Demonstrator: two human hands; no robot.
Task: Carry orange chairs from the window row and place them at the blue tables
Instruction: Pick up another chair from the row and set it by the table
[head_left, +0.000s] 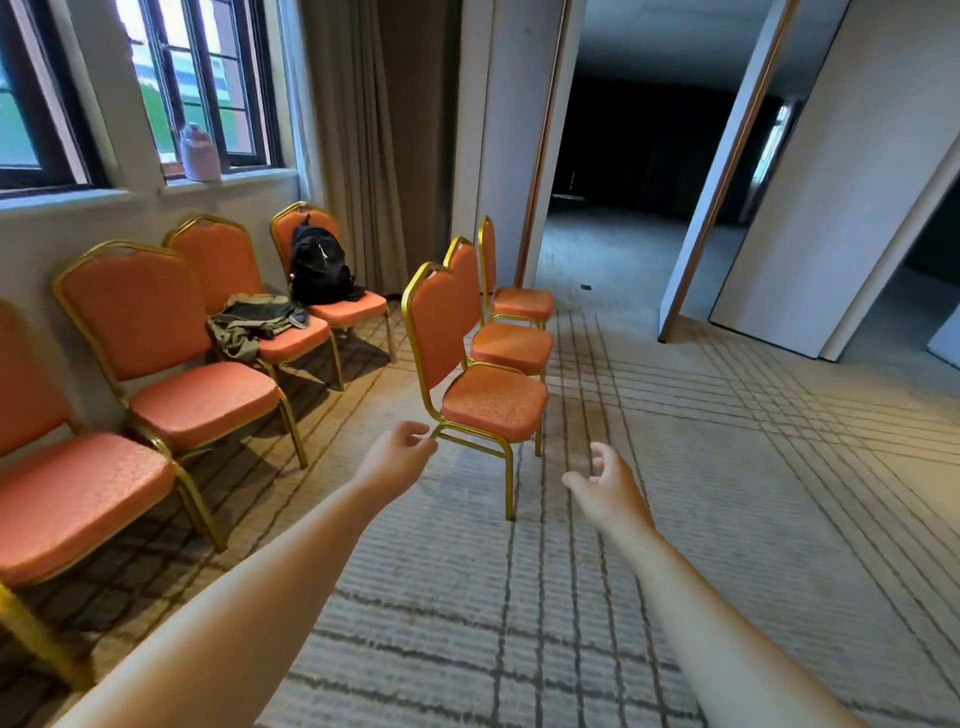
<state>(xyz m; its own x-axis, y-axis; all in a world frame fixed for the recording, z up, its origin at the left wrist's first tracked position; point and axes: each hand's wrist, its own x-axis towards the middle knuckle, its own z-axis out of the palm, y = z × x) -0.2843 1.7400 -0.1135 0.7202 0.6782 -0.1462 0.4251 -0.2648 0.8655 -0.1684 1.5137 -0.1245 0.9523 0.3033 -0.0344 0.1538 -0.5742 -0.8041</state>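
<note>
Several orange chairs with gold frames line the wall under the windows on the left; the nearest full one (171, 358) stands empty. Three more orange chairs stand in a row mid-room, facing right; the closest (483, 395) is just ahead of my hands. My left hand (400, 454) reaches out with fingers loosely curled, close to that chair's rear frame, holding nothing. My right hand (605, 480) is stretched forward over the carpet, fingers apart and empty. No blue tables are in view.
A black backpack (319, 265) sits on the far window chair and a dark jacket (254, 319) lies on the one beside it. A pale bottle (199, 153) stands on the sill. Open partition doors (737, 171) lead to a dark room. Patterned carpet spreads to the right.
</note>
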